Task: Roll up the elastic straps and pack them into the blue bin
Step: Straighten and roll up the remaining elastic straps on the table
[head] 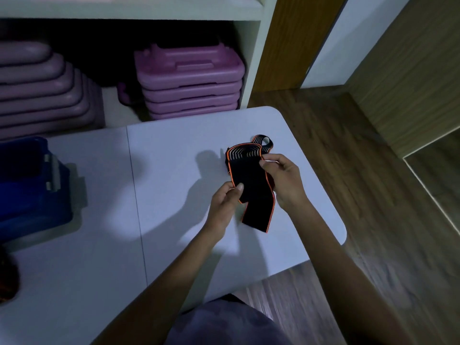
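Observation:
A black elastic strap with orange edges is held above the right part of the white table. My left hand pinches its lower left edge with the thumb on top. My right hand grips its upper right edge. The strap's far end is bunched in folds with a small loop, and its near end hangs loose toward me. The blue bin stands at the table's left edge, partly cut off by the frame.
Behind the table is a white shelf unit holding stacks of purple step platforms. Wood floor lies to the right of the table's rounded corner. A dark object shows at the left edge.

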`<move>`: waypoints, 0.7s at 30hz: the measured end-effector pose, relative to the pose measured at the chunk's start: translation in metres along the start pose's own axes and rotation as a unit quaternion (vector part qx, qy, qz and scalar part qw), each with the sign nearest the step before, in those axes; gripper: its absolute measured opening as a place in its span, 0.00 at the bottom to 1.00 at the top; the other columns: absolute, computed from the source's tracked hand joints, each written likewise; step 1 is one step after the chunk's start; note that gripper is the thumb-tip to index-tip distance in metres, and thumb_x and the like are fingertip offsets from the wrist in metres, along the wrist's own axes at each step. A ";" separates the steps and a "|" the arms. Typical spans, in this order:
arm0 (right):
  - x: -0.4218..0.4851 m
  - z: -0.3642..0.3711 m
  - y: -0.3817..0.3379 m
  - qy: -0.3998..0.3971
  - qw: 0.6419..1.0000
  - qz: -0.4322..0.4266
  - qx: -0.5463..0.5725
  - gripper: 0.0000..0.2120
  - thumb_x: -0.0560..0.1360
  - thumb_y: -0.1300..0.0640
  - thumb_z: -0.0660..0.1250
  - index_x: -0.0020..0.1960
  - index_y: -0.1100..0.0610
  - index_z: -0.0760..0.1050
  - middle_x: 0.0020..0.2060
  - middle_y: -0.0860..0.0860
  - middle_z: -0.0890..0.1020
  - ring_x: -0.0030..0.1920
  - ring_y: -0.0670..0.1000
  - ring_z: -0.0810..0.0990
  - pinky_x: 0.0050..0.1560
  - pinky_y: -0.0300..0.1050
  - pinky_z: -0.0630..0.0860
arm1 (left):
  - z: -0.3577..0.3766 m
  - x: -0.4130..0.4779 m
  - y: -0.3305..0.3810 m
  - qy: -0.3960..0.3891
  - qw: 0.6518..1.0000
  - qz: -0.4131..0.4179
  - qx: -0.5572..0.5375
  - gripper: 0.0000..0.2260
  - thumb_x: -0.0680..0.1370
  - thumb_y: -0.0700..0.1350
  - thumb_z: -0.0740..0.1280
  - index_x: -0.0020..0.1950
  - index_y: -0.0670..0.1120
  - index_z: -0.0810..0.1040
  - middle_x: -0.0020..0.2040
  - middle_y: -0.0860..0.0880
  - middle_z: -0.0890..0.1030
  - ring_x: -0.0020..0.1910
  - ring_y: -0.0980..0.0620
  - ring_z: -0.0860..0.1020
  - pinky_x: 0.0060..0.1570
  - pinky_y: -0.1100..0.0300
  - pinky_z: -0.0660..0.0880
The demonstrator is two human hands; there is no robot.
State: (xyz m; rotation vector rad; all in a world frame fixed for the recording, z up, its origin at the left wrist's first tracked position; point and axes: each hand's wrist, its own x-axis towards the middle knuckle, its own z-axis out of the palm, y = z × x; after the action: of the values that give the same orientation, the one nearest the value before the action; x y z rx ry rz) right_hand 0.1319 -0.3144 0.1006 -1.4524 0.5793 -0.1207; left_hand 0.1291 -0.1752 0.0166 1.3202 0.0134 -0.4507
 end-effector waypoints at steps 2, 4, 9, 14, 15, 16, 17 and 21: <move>0.001 0.013 -0.007 -0.013 0.999 0.010 0.042 0.05 0.75 0.66 0.67 0.44 0.56 0.78 0.35 0.52 0.79 0.33 0.46 0.78 0.33 0.37 0.75 | -0.007 -0.007 0.001 -0.009 1.000 0.014 -0.007 0.14 0.75 0.52 0.65 0.48 0.41 0.77 0.43 0.48 0.76 0.44 0.53 0.74 0.49 0.57 0.70; 0.002 0.028 -0.013 -0.031 0.997 0.011 0.075 0.06 0.75 0.67 0.66 0.44 0.58 0.78 0.36 0.52 0.79 0.36 0.47 0.80 0.37 0.39 0.78 | -0.016 -0.014 0.001 -0.015 0.999 0.015 0.024 0.18 0.74 0.56 0.67 0.52 0.42 0.77 0.45 0.49 0.77 0.46 0.53 0.74 0.50 0.56 0.70; 0.006 0.072 -0.033 -0.085 0.989 0.021 0.120 0.06 0.75 0.68 0.67 0.46 0.59 0.77 0.40 0.56 0.82 0.38 0.51 0.83 0.45 0.45 0.81 | -0.035 -0.031 0.003 0.002 0.998 0.025 0.050 0.10 0.79 0.44 0.64 0.60 0.44 0.76 0.53 0.51 0.81 0.52 0.61 0.80 0.51 0.68 0.74; 0.016 0.118 -0.047 -0.123 0.980 0.040 0.148 0.06 0.74 0.67 0.67 0.44 0.57 0.77 0.36 0.53 0.84 0.35 0.51 0.83 0.38 0.42 0.82 | -0.066 -0.049 0.002 0.041 0.996 0.030 0.076 0.11 0.80 0.46 0.62 0.60 0.46 0.76 0.55 0.50 0.82 0.54 0.58 0.80 0.54 0.66 0.74; 0.020 0.126 -0.047 -0.126 0.980 0.042 0.149 0.06 0.74 0.67 0.68 0.44 0.57 0.77 0.35 0.52 0.85 0.35 0.50 0.83 0.39 0.42 0.81 | -0.074 -0.053 0.001 0.050 0.996 0.026 0.075 0.11 0.80 0.46 0.63 0.61 0.45 0.76 0.56 0.50 0.82 0.54 0.57 0.80 0.54 0.65 0.75; 0.024 0.133 -0.047 -0.128 0.979 0.046 0.154 0.06 0.74 0.67 0.68 0.44 0.57 0.77 0.34 0.51 0.85 0.35 0.49 0.83 0.39 0.43 0.81 | -0.081 -0.059 0.000 0.058 0.996 0.025 0.070 0.11 0.79 0.46 0.63 0.61 0.45 0.76 0.56 0.50 0.82 0.54 0.57 0.80 0.55 0.64 0.76; 0.030 0.140 -0.045 -0.131 0.977 0.051 0.160 0.06 0.74 0.67 0.68 0.44 0.57 0.77 0.34 0.50 0.85 0.35 0.49 0.83 0.40 0.43 0.81 | -0.088 -0.064 -0.001 0.073 0.994 0.023 0.072 0.10 0.79 0.45 0.64 0.59 0.45 0.76 0.55 0.50 0.83 0.54 0.56 0.81 0.54 0.63 0.77; 0.047 0.166 -0.022 -0.132 0.975 0.078 0.160 0.07 0.74 0.68 0.67 0.44 0.57 0.77 0.35 0.52 0.84 0.34 0.50 0.82 0.35 0.41 0.80 | -0.121 -0.086 -0.012 0.143 0.982 -0.020 0.118 0.04 0.78 0.43 0.66 0.50 0.45 0.78 0.46 0.47 0.84 0.45 0.52 0.81 0.48 0.60 0.75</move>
State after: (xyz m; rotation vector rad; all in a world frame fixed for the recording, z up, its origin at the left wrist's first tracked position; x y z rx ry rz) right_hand 0.2515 -0.1883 0.1092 -1.0827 0.4304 0.0988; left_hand 0.0758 -0.0377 -0.0038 1.6122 0.2326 -0.2994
